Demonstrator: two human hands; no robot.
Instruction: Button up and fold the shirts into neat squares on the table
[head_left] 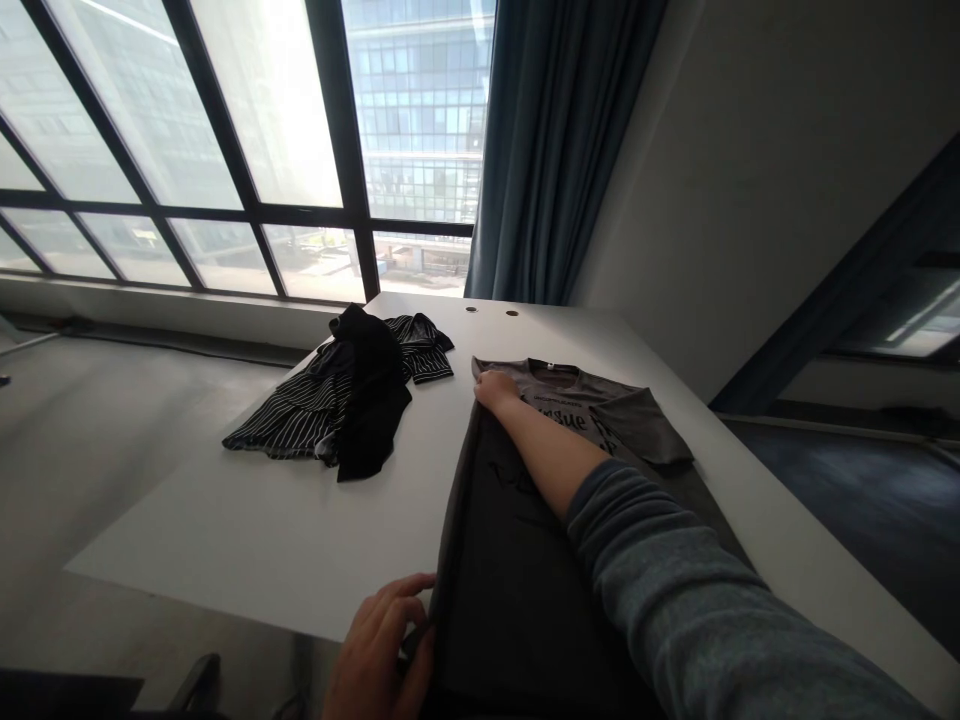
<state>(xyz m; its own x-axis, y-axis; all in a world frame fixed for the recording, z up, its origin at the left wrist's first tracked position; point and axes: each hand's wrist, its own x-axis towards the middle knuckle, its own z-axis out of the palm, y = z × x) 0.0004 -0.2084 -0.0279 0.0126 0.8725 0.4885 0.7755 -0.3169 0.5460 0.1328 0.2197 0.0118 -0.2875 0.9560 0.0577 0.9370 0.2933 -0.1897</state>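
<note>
A T-shirt [525, 540], grey at the collar and fading to near black lower down, lies spread on a white table [300, 540] with dark lettering across its chest. My right hand [495, 388] reaches across and grips its left edge near the shoulder, fingers curled together. Lower on that same edge, my left hand [386, 640] pinches the fabric between thumb and fingers by the table's front edge. The right forearm covers part of the print. One sleeve lies folded over on the shirt's right side.
Left on the table lies a crumpled heap of black and striped clothing [367, 390]. Two small round discs [511, 313] show near the far end. Beyond are windows [300, 110], a blue curtain [555, 150] and a wall [787, 150]. A dark chair part [196, 685] is at bottom left.
</note>
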